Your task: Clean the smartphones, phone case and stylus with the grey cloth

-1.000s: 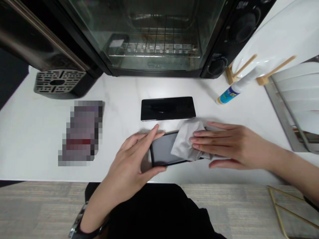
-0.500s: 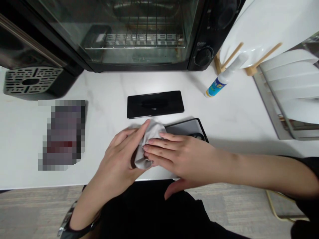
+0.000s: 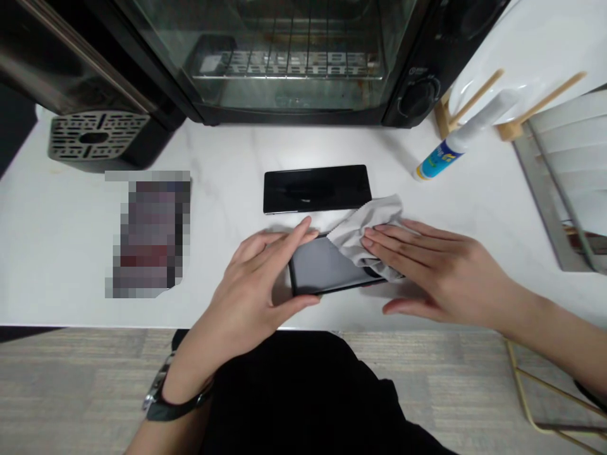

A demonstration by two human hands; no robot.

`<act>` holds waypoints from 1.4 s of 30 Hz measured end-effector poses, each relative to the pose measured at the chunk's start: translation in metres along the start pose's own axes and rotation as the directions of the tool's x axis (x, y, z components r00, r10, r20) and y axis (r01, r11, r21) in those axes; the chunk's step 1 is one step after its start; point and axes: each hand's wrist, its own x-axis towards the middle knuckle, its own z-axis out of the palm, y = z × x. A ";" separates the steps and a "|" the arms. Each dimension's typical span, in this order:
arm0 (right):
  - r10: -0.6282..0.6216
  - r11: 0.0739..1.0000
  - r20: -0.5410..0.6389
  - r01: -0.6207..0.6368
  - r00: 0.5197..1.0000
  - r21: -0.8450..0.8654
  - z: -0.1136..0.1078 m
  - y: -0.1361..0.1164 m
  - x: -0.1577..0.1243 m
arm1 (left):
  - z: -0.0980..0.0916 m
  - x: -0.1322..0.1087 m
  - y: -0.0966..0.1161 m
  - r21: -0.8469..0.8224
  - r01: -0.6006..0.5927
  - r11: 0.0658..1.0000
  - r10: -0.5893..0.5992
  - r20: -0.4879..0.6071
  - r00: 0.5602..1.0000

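Note:
A grey-backed phone [image 3: 327, 268] with a black edge lies face down on the white counter. My left hand [image 3: 256, 278] grips its left end between thumb and fingers. With its fingers pressed flat, my right hand [image 3: 441, 272] holds a crumpled grey cleaning cloth [image 3: 360, 224] against the phone's right end. The cloth partly covers a dark round camera area there. Just beyond it lies a second phone [image 3: 315, 189], black and glossy, and a corner of the cloth reaches its lower right edge.
A toaster oven [image 3: 298, 117] stands at the back, beside a black machine with a slotted drip tray [image 3: 99, 136]. A blurred-out flat item [image 3: 147, 240] lies on the left. To the right are a spray bottle [image 3: 441, 158], wooden pegs and a rack [image 3: 550, 208] with white dishes.
My right hand has slid the cloth rightward along the phone, from its left end to its right end. The grey back is now more exposed. The view has shifted slightly.

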 end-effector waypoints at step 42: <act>0.066 0.997 -0.010 -0.066 0.998 0.051 -0.007 -0.025 -0.012 | -0.001 -0.003 -0.005 0.002 -0.015 1.000 0.015 0.028 0.999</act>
